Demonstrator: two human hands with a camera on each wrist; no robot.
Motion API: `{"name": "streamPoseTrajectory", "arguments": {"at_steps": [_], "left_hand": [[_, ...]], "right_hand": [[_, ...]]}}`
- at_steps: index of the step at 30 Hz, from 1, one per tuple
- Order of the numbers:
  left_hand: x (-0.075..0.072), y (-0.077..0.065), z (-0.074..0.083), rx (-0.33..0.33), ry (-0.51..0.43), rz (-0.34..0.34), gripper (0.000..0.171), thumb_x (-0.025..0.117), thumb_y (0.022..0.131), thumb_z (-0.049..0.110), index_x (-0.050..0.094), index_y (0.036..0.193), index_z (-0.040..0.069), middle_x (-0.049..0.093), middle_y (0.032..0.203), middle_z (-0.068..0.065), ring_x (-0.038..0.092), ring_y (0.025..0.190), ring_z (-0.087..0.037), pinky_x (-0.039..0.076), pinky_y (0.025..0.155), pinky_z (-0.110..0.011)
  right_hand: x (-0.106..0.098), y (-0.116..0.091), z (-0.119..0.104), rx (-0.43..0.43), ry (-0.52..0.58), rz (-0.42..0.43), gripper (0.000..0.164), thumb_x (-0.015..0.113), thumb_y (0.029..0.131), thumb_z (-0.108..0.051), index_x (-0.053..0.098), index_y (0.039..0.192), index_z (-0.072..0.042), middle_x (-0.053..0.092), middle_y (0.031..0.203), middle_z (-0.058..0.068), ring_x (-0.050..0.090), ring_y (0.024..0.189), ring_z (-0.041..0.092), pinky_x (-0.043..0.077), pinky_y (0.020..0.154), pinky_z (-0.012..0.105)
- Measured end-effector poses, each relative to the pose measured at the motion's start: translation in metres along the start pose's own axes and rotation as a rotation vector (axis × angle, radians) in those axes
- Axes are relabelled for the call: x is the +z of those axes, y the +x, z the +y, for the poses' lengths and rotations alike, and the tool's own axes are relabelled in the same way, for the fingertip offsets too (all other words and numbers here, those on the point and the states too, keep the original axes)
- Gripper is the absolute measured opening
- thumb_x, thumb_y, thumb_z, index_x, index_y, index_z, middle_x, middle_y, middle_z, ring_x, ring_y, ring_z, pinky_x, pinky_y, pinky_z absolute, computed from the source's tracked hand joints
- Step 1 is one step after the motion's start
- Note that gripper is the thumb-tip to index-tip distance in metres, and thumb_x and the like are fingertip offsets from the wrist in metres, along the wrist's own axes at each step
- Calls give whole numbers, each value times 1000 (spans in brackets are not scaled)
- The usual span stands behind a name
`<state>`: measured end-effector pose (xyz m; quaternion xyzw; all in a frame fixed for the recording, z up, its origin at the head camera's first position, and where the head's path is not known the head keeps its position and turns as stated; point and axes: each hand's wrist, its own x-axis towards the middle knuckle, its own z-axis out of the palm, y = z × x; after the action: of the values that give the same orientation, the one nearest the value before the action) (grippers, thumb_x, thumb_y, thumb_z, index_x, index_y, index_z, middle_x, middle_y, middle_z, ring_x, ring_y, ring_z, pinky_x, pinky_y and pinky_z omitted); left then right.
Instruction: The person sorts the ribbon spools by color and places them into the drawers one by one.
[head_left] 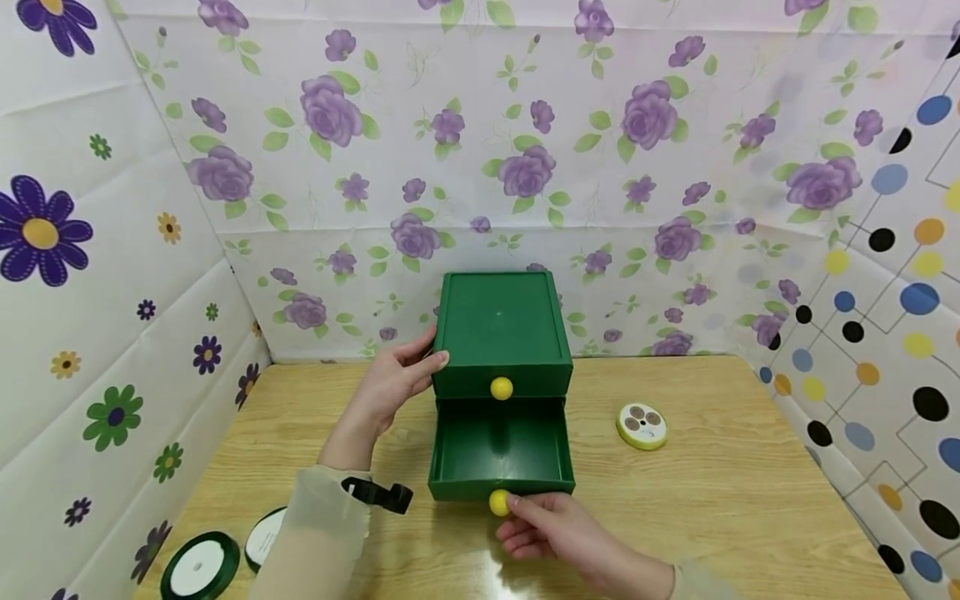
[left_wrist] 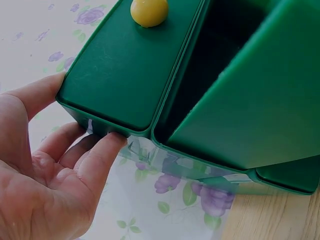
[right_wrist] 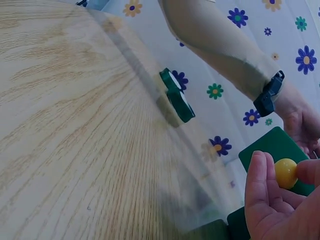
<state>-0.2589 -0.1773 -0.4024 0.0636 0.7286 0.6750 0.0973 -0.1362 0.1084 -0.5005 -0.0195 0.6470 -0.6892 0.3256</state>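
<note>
We start with the bench (head_left: 705,508): its wood looks smooth, so we think the cabinet (head_left: 498,321) could skid under an uneven push or pull. The green cabinet stands upright on it, near the flowered cloth (head_left: 600,275). We judge that it could tip forward, because the drawer (head_left: 465,490) below the top one hangs out in front and carries weight with it.

That drawer could also jam if drawn off-centre, or drop its front if pulled past its support; we see nothing lying in the part that shows.

We find the left hand (head_left: 393,379) gripping the cabinet's upper left corner, thumb at the edge and the other fingers against the side. Should that hold slip, the whole body may twist. The right hand (head_left: 558,529) has thumb and forefinger clamped on the lower yellow knob (head_left: 498,502), its other fingers loose beneath the drawer front.

Two green-rimmed discs (head_left: 201,567) lie by the left forearm, where we fear a careless elbow could nudge them; the yellow-edged disc (head_left: 641,427) sits apart on the right, less at risk. Smallest is the knob: round and probably slick, it may slide from the pinch.
</note>
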Motion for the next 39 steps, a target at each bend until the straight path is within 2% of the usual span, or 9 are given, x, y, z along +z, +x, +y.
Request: {"name": "streamPoseTrajectory", "arguments": {"at_steps": [8, 18, 27, 35, 39], "left_hand": [[-1, 0, -1, 3, 7, 1, 74, 74, 105, 34, 37, 167, 19, 31, 173, -7, 35, 157, -29, 38, 121, -53], [-1, 1, 0, 3, 5, 4, 74, 75, 104, 34, 38, 167, 19, 32, 173, -6, 37, 156, -29, 40, 120, -51], [-1, 0, 0, 8, 6, 3, 73, 74, 105, 33, 38, 167, 18, 31, 173, -7, 36, 156, -29, 39, 120, -52], [-1, 0, -2, 9, 5, 0, 73, 74, 105, 34, 38, 167, 18, 31, 173, -7, 37, 156, -29, 39, 120, -51], [-1, 0, -2, 12, 5, 1, 73, 74, 105, 34, 38, 167, 19, 31, 173, -7, 37, 155, -29, 40, 120, -51]], "right_hand": [[1, -1, 1, 6, 5, -5, 51, 62, 110, -41, 72, 121, 8, 78, 99, 7, 74, 87, 14, 63, 81, 29], [-3, -5, 3, -29, -20, -29, 45, 59, 112, -36, 72, 121, 6, 78, 101, 9, 74, 88, 16, 64, 82, 31], [-3, -8, 3, -2, -40, -56, 58, 61, 111, -37, 57, 143, 11, 78, 105, 11, 74, 92, 18, 64, 85, 34], [-3, -8, 5, 7, -41, -48, 56, 60, 111, -35, 58, 143, 10, 78, 103, 10, 74, 90, 18, 64, 82, 31], [-6, -9, 5, -9, -50, -70, 54, 60, 112, -33, 58, 143, 11, 77, 104, 12, 74, 91, 18, 64, 83, 32]]}}
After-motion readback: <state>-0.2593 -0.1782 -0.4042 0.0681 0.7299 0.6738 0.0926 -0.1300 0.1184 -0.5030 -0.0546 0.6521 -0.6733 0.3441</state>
